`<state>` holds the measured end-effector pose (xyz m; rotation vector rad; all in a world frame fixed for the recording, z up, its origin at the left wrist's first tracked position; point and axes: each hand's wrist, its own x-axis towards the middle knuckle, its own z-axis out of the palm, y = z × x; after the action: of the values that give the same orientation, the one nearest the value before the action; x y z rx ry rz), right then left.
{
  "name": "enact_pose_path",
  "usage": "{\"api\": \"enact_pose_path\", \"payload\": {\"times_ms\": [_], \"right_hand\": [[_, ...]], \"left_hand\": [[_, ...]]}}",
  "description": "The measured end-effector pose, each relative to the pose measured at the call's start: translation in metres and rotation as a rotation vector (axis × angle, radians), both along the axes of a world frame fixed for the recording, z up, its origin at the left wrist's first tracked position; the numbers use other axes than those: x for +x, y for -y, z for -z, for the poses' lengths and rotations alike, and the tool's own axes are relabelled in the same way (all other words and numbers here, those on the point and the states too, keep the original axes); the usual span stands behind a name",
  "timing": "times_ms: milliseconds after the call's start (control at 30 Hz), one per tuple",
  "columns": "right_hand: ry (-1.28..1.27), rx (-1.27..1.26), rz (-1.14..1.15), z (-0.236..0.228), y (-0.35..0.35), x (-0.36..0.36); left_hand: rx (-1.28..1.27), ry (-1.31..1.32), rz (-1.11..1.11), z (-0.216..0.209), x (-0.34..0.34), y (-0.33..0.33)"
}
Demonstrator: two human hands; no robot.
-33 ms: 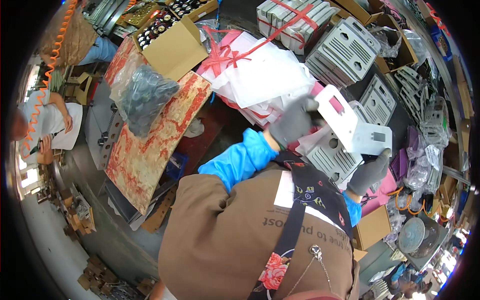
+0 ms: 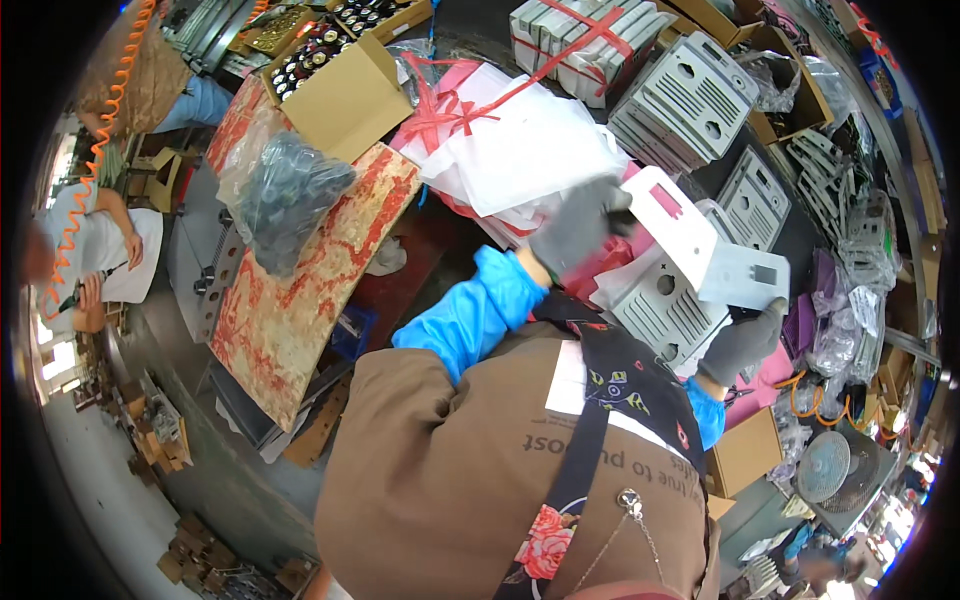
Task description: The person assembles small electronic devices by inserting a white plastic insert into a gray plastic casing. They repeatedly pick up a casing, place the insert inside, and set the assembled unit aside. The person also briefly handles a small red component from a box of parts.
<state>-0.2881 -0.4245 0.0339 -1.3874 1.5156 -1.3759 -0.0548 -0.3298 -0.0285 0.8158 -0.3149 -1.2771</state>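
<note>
A pale metal panel (image 2: 672,228) with rectangular cutouts is held up in front of me. It shows a bright white face and a greyer face at an angle; I cannot tell whether this is one bent piece. My right hand (image 2: 745,345), in a grey glove, grips the greyer face at its lower edge. Close to the white face's far left end is my left hand (image 2: 580,235), also gloved and blurred by motion, so its fingers do not read clearly. Below the panel lies a slotted grey metal plate (image 2: 668,310), with white sheets (image 2: 530,145) to the left.
Stacked slotted plates (image 2: 690,95) and a ribbon-tied bundle (image 2: 585,45) stand at the back. A cardboard box (image 2: 345,100) and a plastic bag of dark parts (image 2: 290,200) sit on a worn red board (image 2: 310,310). Another person (image 2: 110,230) is at far left.
My left hand has shifted slightly left, away from the panel's edge. My right hand keeps its grip, and the panel has barely moved.
</note>
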Motion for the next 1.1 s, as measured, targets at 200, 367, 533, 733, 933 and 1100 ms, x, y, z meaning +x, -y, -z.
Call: {"api": "enact_pose_path", "payload": {"times_ms": [200, 367, 533, 733, 933, 1100], "right_hand": [[0.153, -0.040, 0.097, -0.018, 0.004, -0.014], [0.043, -0.039, 0.034, -0.017, -0.013, -0.020], [-0.131, -0.308, -0.021, -0.034, -0.028, -0.004], [-0.550, -1.041, -0.412, -0.036, -0.028, 0.024], [-0.623, -1.245, -0.749, -0.045, -0.024, 0.031], [-0.684, -1.318, -0.939, -0.056, -0.023, 0.057]], "left_hand": [[0.835, 1.673, -0.058, 0.044, 0.112, 0.032], [1.274, 1.657, 0.216, 0.063, 0.150, 0.045], [1.030, 1.789, -0.490, -0.004, 0.122, 0.025], [0.001, 1.062, 0.133, -0.135, -0.031, 0.006], [0.086, 0.612, 0.059, -0.163, -0.033, -0.055], [0.097, 0.815, -0.151, -0.129, -0.027, -0.062]]}}
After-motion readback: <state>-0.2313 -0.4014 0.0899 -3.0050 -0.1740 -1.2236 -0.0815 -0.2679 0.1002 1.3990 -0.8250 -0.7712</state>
